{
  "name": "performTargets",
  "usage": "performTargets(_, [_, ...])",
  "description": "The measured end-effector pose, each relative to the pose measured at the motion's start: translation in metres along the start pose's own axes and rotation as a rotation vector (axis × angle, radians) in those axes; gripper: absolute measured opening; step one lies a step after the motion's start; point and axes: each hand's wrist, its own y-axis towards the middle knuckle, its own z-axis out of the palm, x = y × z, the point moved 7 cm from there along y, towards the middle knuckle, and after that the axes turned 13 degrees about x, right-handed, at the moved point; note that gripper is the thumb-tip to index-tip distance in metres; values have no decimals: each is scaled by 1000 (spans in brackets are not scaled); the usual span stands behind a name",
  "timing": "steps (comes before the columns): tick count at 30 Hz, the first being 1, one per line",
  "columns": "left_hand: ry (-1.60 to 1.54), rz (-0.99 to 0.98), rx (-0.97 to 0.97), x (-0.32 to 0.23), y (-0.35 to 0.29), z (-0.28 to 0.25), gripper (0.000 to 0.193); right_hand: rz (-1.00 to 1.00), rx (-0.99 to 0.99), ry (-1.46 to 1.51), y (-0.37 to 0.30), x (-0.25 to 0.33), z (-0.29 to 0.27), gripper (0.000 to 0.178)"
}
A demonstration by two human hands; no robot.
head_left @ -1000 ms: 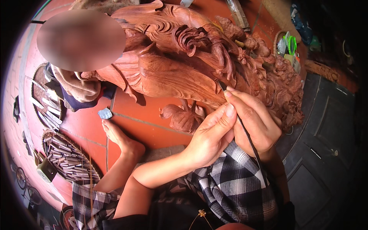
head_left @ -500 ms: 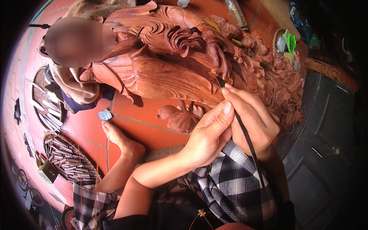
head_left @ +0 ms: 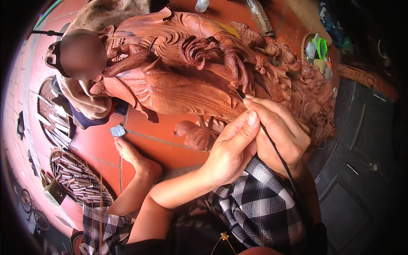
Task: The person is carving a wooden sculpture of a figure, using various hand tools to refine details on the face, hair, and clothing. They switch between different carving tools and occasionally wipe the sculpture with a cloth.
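A reddish-brown wooden carving (head_left: 187,87) of a robed figure lies across the floor in front of me, its head end, blurred over, at the left. My right hand (head_left: 284,135) grips a long, thin, dark metal carving tool (head_left: 278,155) like a pencil. The tool's narrow tip touches the wood beside the carved folds, while its shank runs back over my right knee. Closed up against the right hand, my left hand (head_left: 231,148) presses its thumb near the tool's front part. Its other fingers are mostly hidden.
Tan cloth (head_left: 78,95) pads the carving's left end. Baskets of chisels (head_left: 78,176) and flat blades (head_left: 59,127) stand at the left. A blue abrasive scrap (head_left: 117,130) lies by my foot. A dark panel (head_left: 352,170) is at the right; a white bottle (head_left: 202,5) stands beyond.
The tool has turned in my grip, showing a thinner edge, and its tip has shifted slightly left and up. Both hands stay in nearly the same place. The view has tilted a little.
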Motion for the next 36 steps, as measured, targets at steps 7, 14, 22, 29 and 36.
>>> performTargets(7, [72,-7,9,5,2,15,43,8,88,108,11,3,-17,14])
performTargets(14, [1212,-14,257,4,-12,36,25,281,17,602,9,-51,-48,18])
performTargets(22, [1722,551,89,-9,-22,60,19,136,198,674,48,-45,-32,13])
performTargets(29, [1562,568,89,1,-15,48,64,138,213,599,54,-43,-10,13])
performTargets(36, [1522,515,87,-3,-13,47,78,153,195,496,57,-31,-7,8])
